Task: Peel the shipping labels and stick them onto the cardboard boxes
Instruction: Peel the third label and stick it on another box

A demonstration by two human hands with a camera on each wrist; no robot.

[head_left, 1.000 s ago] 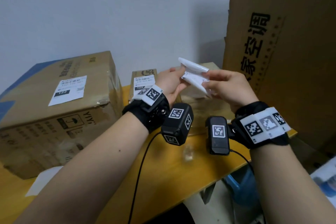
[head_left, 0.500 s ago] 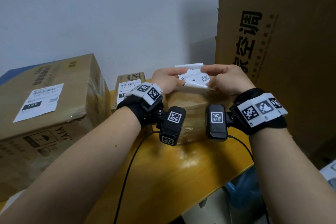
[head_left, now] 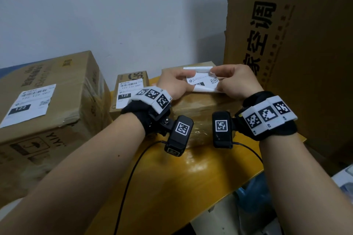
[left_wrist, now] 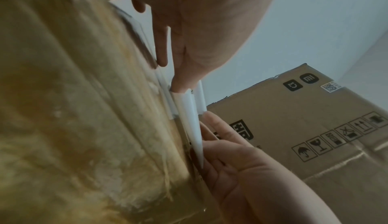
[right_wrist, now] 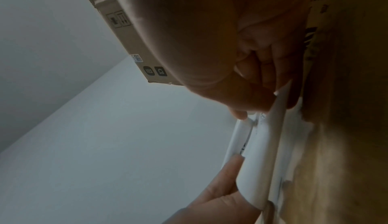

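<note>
Label (head_left: 203, 81) stretched between your two hands sits just above the top of the tape-wrapped box (head_left: 198, 105) at the table's back, its far and near edges curling up. Your left hand (head_left: 172, 87) pinches the left edge, your right hand (head_left: 234, 81) pinches the right, fingers curled onto the paper. Placement is the step in hand, I judge. Next, lower it flat, then press it down from one side across. Two boxes to your left, the large box (head_left: 47, 89) and small box (head_left: 131, 84), already carry labels.

Label (head_left: 203, 81) over middle box (head_left: 200, 101); labelled boxes (head_left: 47, 89) left, tall carton (head_left: 305, 63) right
</note>
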